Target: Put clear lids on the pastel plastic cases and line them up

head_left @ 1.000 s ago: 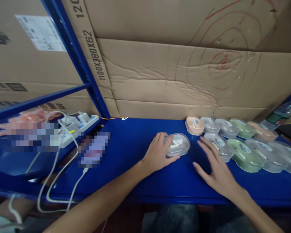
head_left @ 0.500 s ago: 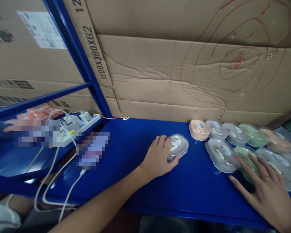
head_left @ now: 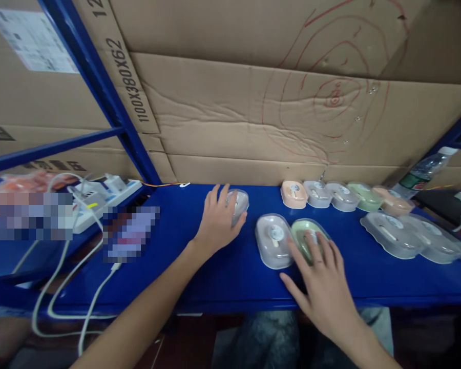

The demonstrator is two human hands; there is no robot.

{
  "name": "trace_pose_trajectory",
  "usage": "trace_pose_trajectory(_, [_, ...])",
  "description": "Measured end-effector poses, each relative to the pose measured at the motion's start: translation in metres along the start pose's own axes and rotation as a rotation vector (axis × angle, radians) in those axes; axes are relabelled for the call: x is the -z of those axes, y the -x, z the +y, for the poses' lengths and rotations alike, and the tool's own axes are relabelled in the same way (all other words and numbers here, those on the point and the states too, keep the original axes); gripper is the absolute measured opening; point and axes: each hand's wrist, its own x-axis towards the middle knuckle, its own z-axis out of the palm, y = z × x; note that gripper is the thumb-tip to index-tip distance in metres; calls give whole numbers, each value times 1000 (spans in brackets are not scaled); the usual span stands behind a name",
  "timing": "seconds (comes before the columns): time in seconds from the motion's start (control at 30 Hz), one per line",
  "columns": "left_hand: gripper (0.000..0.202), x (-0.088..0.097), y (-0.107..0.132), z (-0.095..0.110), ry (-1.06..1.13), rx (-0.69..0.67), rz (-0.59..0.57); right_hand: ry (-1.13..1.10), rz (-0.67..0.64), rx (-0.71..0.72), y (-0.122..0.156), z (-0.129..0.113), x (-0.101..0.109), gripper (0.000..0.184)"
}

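My left hand (head_left: pixel 217 220) has its fingers and thumb round a clear-covered grey plastic pack (head_left: pixel 241 205) with a round label, towards the back of the blue table. To its right, my right hand (head_left: pixel 322 277) lies spread, its fingertips on top of a green pack (head_left: pixel 301 230) of the same kind. Touching that pack on its left is another grey pack (head_left: pixel 275 238) with a round label and a small pale bar, near the tip of my right index finger. My right thumb is stretched out in front of the packs, over the table.
Along the cardboard wall (head_left: pixel 215 113) stands a row of peach (head_left: pixel 294 195), grey and green packs. Two larger-looking grey packs (head_left: pixel 392 236) lie at the right, with a plastic bottle (head_left: pixel 422 171) behind. To the left are a blurred phone (head_left: pixel 132 233), cables and a power strip (head_left: pixel 100 205).
My right hand has slid the green pack and the grey one beside it left, away from the other grey packs. My left hand has moved its grey pack left and back. The view has shifted right.
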Motion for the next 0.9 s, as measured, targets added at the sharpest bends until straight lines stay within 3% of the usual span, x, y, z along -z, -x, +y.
trace_pose_trajectory(0.1, [50, -1, 7, -7, 48, -171, -146, -100, -4, -6, -24, -26, -22, 79])
trace_pose_trajectory(0.17, [52, -3, 9, -16, 31, -144, -179, -88, -31, -16, -44, -37, -36, 83])
trace_pose_trajectory(0.3, [63, -8, 3, -35, -151, -22, -170, 141, -144, -8, -86, -49, -53, 81])
trace_pose_trajectory(0.5, [74, -16, -19, -53, -273, 101, -222, 283, -206, 2, -142, -42, -78, 83])
trace_pose_trajectory(0.63, [76, -26, -33, -57, -340, 60, -229, 233, -215, -19, -171, -31, -91, 85])
trace_pose_trajectory(0.7, [73, -30, -40, -57, -372, 24, -218, 181, -206, 26, -172, -22, -84, 86])
trace_pose_trajectory(0.77, [70, -33, -46, -55, -397, -11, -209, 129, -174, 109, -159, -7, -64, 86])
trace_pose_trajectory(0.83, [68, -35, -49, -50, -406, -22, -210, 111, -112, 165, -134, 20, -32, 85])
trace_pose_trajectory(0.9, [69, -37, -48, -42, -411, -2, -188, 152, -20, 125, -103, 63, 6, 85])
